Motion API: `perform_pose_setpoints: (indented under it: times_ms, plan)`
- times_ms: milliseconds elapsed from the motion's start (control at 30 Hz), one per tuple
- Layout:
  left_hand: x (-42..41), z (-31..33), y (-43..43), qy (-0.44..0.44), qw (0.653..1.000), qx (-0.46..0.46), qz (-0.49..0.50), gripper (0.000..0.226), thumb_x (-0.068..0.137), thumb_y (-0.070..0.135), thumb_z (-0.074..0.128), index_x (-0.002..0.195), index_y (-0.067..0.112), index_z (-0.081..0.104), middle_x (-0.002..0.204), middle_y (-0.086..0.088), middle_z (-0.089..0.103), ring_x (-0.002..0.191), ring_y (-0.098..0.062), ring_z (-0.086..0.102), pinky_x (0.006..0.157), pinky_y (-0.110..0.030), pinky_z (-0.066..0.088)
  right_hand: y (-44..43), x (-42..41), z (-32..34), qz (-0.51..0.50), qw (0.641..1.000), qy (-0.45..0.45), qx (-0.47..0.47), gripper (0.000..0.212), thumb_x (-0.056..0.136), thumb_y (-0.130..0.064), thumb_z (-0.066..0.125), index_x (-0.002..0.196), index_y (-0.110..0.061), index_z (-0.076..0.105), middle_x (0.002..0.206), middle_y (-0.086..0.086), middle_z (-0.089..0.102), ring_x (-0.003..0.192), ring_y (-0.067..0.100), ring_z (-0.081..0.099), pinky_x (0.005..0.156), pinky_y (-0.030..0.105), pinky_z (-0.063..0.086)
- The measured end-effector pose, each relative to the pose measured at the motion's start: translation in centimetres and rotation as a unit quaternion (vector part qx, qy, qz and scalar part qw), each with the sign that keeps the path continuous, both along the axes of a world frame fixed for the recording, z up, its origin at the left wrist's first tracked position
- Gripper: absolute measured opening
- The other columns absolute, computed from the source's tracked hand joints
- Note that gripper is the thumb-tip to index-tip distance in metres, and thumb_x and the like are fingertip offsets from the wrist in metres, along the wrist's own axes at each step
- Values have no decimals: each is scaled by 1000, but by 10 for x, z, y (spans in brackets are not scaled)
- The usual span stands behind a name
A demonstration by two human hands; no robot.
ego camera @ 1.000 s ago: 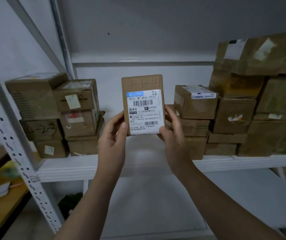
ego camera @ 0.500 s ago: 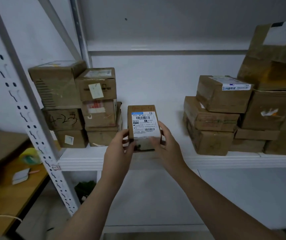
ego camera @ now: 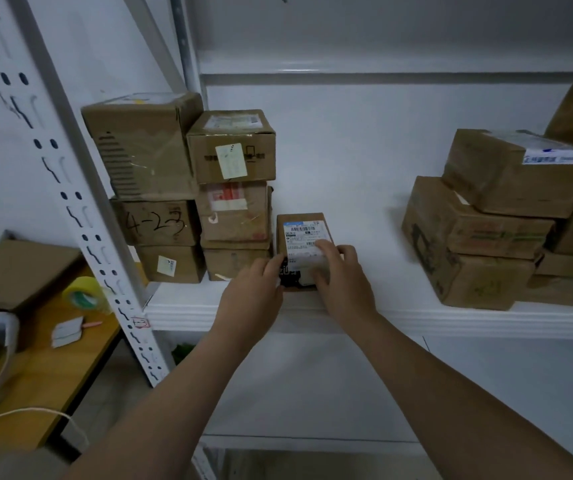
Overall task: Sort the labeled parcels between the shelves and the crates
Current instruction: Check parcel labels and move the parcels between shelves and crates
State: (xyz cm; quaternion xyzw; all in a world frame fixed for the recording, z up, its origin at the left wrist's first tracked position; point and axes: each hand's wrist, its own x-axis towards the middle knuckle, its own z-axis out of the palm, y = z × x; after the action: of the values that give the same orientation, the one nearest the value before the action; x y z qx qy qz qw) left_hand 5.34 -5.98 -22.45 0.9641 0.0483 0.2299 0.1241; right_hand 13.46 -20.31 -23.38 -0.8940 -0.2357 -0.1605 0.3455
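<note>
The left grip (ego camera: 253,292) pinches the lower left edge of the parcel (ego camera: 304,230), and the right grip (ego camera: 340,275) curls over its label and right side, so both hold it. It stands upright at frame centre, near the front of the shelf (ego camera: 416,320), just beside the left stack (ego camera: 234,209). Released carelessly, the narrow parcel could tip forward off the shelf lip or knock that stack askew.

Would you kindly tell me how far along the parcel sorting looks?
Done: a left stack and a right stack of boxes sit on the shelf. In hand: the left hand and right hand hold a parcel upright on it, beside the left stack. Left: releasing it; no crates show, so the rest is unclear.
</note>
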Motion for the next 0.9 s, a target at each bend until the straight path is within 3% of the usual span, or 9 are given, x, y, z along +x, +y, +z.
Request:
perform_pose_setpoints:
  times_ms: [100,233,400,600,900]
  plan:
    - [1,-2,2,4,997,79,-9,57,92,26,56,144,17,34,133,-4,49,110,-23,51,87,-32,47,6,1,-3,-6,1000,-5,-8,48,94,-18,55,140,-25,40,130,10,41,106,29,54,77,39,52]
    - [5,1,2,21,996,86,-17,54,94,28,52,144,17,33,137,-6,45,115,-25,49,91,-37,49,4,0,-8,-8,999,-7,-44,59,93,-11,53,146,-29,32,130,10,40,109,28,50,77,38,49]
    - [0,13,-4,3,994,101,-38,45,94,19,49,139,15,41,138,-7,44,116,-24,48,93,-34,46,-6,-7,3,-24,997,3,-74,69,93,-14,53,149,-35,19,132,6,39,114,24,45,75,35,44]
    - [-1,39,-42,-56,989,76,-110,40,95,22,52,133,13,48,137,-7,48,121,-25,47,96,-36,45,-64,-32,35,-61,994,-90,19,40,92,-16,55,131,-19,51,130,2,53,116,21,51,82,32,45]
    - [33,77,-135,-120,969,28,-216,40,90,19,58,129,9,54,132,-11,52,116,-30,50,90,-40,44,-178,-32,89,-185,974,-124,47,28,89,-15,57,116,-13,61,120,5,57,112,25,52,86,33,46]
